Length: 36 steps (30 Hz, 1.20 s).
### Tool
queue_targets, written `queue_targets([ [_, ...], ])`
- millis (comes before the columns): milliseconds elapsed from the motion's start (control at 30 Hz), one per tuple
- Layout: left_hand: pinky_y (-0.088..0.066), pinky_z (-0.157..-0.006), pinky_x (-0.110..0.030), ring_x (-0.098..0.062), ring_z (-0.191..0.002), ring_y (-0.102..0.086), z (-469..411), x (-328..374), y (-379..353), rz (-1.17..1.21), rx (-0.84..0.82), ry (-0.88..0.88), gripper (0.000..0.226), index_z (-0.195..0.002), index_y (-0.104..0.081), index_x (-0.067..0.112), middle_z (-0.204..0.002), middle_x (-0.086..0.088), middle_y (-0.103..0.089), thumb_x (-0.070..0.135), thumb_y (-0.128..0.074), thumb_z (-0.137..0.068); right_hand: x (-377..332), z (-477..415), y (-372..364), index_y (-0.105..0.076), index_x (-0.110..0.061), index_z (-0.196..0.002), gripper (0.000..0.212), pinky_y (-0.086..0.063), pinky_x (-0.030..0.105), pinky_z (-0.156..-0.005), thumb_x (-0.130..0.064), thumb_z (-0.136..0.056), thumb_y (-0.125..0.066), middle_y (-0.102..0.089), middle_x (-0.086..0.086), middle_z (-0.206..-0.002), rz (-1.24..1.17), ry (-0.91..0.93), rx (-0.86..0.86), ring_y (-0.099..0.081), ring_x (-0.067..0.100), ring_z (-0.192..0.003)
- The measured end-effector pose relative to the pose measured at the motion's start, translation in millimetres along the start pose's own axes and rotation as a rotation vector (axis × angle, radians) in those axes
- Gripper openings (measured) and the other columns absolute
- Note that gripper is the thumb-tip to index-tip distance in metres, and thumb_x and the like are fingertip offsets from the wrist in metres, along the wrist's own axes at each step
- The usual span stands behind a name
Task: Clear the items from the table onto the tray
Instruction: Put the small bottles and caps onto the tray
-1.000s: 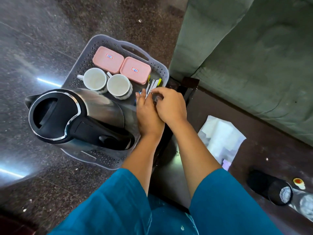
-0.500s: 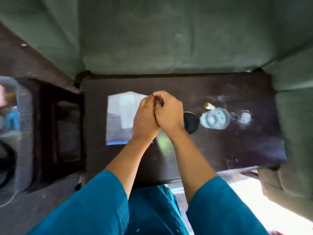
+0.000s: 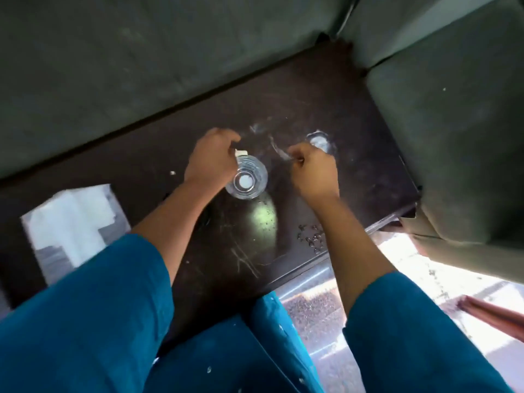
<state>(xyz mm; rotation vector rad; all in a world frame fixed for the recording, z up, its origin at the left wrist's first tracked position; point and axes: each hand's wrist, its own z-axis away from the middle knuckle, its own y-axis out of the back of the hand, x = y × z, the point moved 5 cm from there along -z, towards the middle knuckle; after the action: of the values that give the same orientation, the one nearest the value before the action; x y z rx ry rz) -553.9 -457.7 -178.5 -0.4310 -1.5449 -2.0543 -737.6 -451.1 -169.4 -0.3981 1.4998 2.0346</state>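
Head view, hands point(image 3: 211, 157) on bottle point(image 3: 246, 179) (blurry)

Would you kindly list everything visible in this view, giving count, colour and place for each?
Table: one, dark brown, scratched, centre of view.
Clear bottle: one, transparent, upright on the table centre, seen from above, at the left hand.
Small white piece: none there; small white bit: one, on the table left of the bottle.
White paper: one, white, left end of the table.
Shiny round object: one, silvery, blurred, just beyond the right hand.
Sofa cushions: grey-green, behind and right of the table.
Left hand: closed around the bottle.
Right hand: fingers curled; contents unclear.
Sleeves: two, teal.
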Motion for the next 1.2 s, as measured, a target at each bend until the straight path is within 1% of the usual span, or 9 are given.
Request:
queue_targets([
  [167,-0.048,-0.091,-0.033,-0.023,-0.105,-0.062,-38.6,-19.9,-27.3,-0.066,-0.18,0.134,0.031,-0.109,-0.066,0.023,-0.117,-0.005,-0.066,0.007,-0.059,-0.082,24.1,-27.1,-22.7,-0.065,-0.022,-0.107,0.032,-0.05,0.039,-0.088,-0.008,-0.084,-0.047,-0.068,0.012,-0.108,0.002,-0.016,-0.098,-0.062,0.032,-0.099],
  [300,-0.049,-0.089,-0.033,-0.023,-0.102,-0.063,-53.1,-38.7,-38.8,-0.074,-0.21,0.249,0.027,-0.102,-0.069,0.024,-0.111,-0.003,-0.069,0.01,-0.056,-0.083,18.5,-47.0,-47.2,-0.065,-0.02,-0.111,0.028,-0.049,0.032,-0.092,-0.011,-0.087,-0.052,-0.069,0.006,-0.11,-0.058,0.024,-0.201,-0.064,0.025,-0.101],
  [467,-0.053,-0.065,-0.029,-0.018,-0.066,-0.061,-55.8,-58.1,-49.2,0.209,-0.255,0.416,0.023,-0.095,-0.07,0.019,-0.084,-0.005,-0.066,0.005,-0.065,-0.078,-4.4,-64.7,-85.4,-0.067,-0.015,-0.108,0.024,-0.048,0.027,-0.089,-0.009,-0.088,-0.054,-0.071,0.007,-0.104,-0.172,0.052,-0.392,-0.065,0.017,-0.095],
  [567,-0.053,-0.065,-0.028,-0.017,-0.064,-0.061,-53.7,-59.0,-50.6,0.305,-0.269,0.454,0.026,-0.091,-0.071,0.018,-0.078,-0.004,-0.067,0.003,-0.073,-0.07,-12.3,-68.5,-99.2,-0.066,-0.011,-0.111,0.026,-0.048,0.026,-0.09,-0.005,-0.087,-0.055,-0.069,0.007,-0.111,-0.302,-0.032,-0.465,-0.063,0.015,-0.097],
  [800,-0.055,-0.082,-0.029,-0.018,-0.09,-0.067,-53.4,-56.2,-53.2,0.435,-0.179,0.484,0.02,-0.084,-0.072,0.023,-0.097,-0.004,-0.072,0.006,-0.073,-0.073,-15.8,-72.5,-105.8,-0.058,-0.002,-0.12,0.034,-0.048,0.026,-0.091,0.004,-0.087,-0.054,-0.063,0.014,-0.12,-0.42,-0.137,-0.485,-0.06,0.016,-0.1],
  [900,-0.054,-0.086,-0.031,-0.018,-0.094,-0.066,-54.6,-57.7,-54.0,0.456,-0.171,0.476,0.023,-0.093,-0.073,0.02,-0.102,-0.004,-0.072,0.005,-0.071,-0.075,-17.1,-73.9,-109.1,-0.055,-0.003,-0.123,0.038,-0.052,0.029,-0.073,0.004,-0.086,-0.056,-0.064,0.016,-0.113,-0.488,-0.248,-0.517,-0.062,0.017,-0.079],
  [1000,-0.053,-0.078,-0.027,-0.016,-0.088,-0.065,-53.3,-53.3,-45.5,0.541,-0.125,0.416,0.027,-0.096,-0.072,0.016,-0.099,-0.007,-0.072,-0.002,-0.065,-0.076,-28.7,-80.4,-99.9,-0.064,-0.009,-0.11,0.026,-0.051,0.027,-0.058,-0.006,-0.084,-0.064,-0.068,0.008,-0.092,-0.457,-0.198,-0.426,-0.058,0.014,-0.059],
  [1100,-0.052,-0.077,-0.036,-0.015,-0.078,-0.06,-48.7,-50.4,-18.2,0.625,-0.02,0.337,0.025,-0.094,-0.071,0.012,-0.09,-0.01,-0.071,-0.002,-0.066,-0.073,-60.3,-82.7,-84.9,-0.063,-0.026,-0.082,0.016,-0.057,0.041,-0.075,-0.015,-0.074,-0.073,-0.07,0.004,-0.088,-0.322,-0.051,-0.294,-0.067,0.023,-0.076],
  [1200,-0.053,-0.079,-0.037,-0.017,-0.078,-0.058,-34.0,-65.5,18.4,0.772,0.042,0.326,0.025,-0.089,-0.068,0.011,-0.077,-0.004,-0.064,-0.008,-0.065,-0.073,-98.8,-71.7,-86.3,-0.059,-0.027,-0.081,0.021,-0.054,0.042,-0.082,-0.021,-0.07,-0.076,-0.07,0.005,-0.087,-0.24,0.048,-0.24,-0.068,0.025,-0.081],
])
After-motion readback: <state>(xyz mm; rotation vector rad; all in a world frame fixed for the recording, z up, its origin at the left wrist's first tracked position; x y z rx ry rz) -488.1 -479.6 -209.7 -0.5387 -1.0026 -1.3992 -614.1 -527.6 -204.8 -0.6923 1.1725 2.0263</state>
